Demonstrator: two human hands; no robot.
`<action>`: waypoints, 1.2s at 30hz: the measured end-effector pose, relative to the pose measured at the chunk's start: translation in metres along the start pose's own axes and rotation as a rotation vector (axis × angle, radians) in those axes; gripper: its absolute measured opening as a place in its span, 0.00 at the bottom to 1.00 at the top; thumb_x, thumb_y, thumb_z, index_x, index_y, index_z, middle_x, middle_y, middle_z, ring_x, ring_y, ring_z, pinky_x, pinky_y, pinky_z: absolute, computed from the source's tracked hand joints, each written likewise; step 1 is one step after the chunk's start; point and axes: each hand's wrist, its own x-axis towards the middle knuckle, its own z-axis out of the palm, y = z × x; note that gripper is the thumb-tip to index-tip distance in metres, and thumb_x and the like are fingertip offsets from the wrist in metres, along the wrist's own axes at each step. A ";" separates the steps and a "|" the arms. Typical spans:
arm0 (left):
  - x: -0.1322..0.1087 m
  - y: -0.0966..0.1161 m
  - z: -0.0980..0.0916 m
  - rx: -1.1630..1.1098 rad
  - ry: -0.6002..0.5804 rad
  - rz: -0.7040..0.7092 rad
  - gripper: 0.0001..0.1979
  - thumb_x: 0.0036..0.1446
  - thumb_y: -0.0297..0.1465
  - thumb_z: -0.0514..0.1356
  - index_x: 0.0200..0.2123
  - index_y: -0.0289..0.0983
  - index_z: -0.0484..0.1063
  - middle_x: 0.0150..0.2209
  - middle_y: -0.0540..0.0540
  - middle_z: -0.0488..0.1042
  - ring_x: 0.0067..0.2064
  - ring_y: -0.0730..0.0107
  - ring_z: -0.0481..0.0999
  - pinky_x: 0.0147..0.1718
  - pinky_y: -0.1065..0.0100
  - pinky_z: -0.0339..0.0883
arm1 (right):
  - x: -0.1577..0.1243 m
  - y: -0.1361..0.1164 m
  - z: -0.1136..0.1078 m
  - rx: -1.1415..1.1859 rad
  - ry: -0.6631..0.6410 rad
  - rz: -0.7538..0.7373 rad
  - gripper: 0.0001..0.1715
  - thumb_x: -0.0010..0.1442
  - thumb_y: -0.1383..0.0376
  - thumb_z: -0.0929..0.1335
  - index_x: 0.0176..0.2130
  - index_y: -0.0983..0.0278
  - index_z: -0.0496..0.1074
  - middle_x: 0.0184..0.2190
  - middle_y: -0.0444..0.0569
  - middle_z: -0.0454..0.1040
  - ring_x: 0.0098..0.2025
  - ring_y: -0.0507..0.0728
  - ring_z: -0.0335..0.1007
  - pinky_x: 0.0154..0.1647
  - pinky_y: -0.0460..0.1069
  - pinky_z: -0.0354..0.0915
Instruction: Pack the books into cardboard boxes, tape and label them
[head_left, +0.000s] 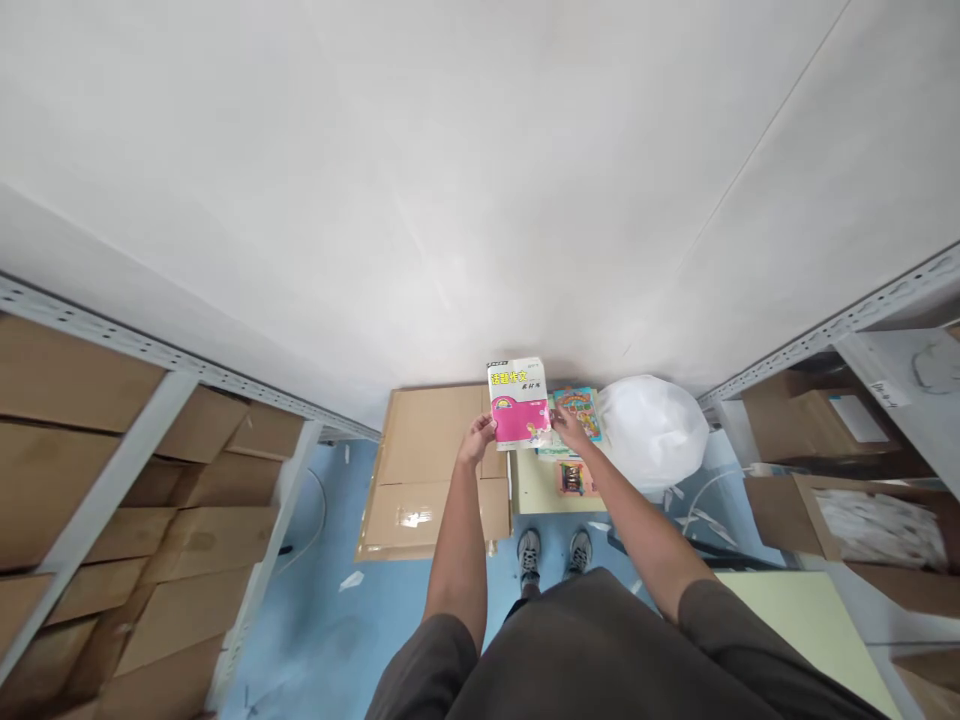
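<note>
Pink-and-white paperback book with yellow lettering (518,402) sits just right of the frame's centre, held up in the air between two outstretched bare arms that rise from the bottom edge. Left hand (478,437) comes up nearly straight and grips the book's lower left corner, fingers curled shut on the cover; right hand (570,427) reaches in at a slant from the lower right and pinches the lower right edge, fingers pressed together on it. Below the book lie a flattened brown cardboard box (427,470) on the blue floor (322,590), a pale yellow-green low table (536,488) carrying colourful children's books (579,410), and a bulging white plastic bag (652,428) just beside them to the right. Grey metal shelving stacked with brown cartons (112,480) closes in the left side, another grey rack (847,420) the right, leaving a narrow aisle around the person's grey sneakers (553,550).
</note>
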 end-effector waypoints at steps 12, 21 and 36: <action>-0.027 0.069 0.007 0.027 -0.148 0.158 0.37 0.40 0.53 0.78 0.47 0.37 0.80 0.48 0.37 0.84 0.44 0.58 0.83 0.43 0.59 0.77 | -0.038 -0.112 -0.021 0.653 0.059 0.037 0.25 0.56 0.46 0.76 0.45 0.59 0.78 0.40 0.47 0.83 0.38 0.58 0.79 0.34 0.49 0.74; -0.038 0.067 0.073 0.081 -0.328 0.139 0.42 0.40 0.55 0.77 0.55 0.39 0.79 0.55 0.35 0.82 0.51 0.51 0.82 0.45 0.59 0.77 | -0.113 -0.106 -0.070 0.627 0.237 -0.056 0.26 0.52 0.50 0.79 0.46 0.58 0.76 0.44 0.48 0.82 0.41 0.59 0.78 0.35 0.49 0.73; -0.180 -0.044 0.344 0.280 -0.962 -0.009 0.36 0.48 0.52 0.74 0.57 0.40 0.79 0.56 0.37 0.81 0.52 0.53 0.82 0.46 0.59 0.77 | -0.442 0.001 -0.183 0.891 0.746 -0.004 0.33 0.53 0.49 0.80 0.54 0.55 0.73 0.47 0.48 0.84 0.43 0.60 0.82 0.41 0.53 0.77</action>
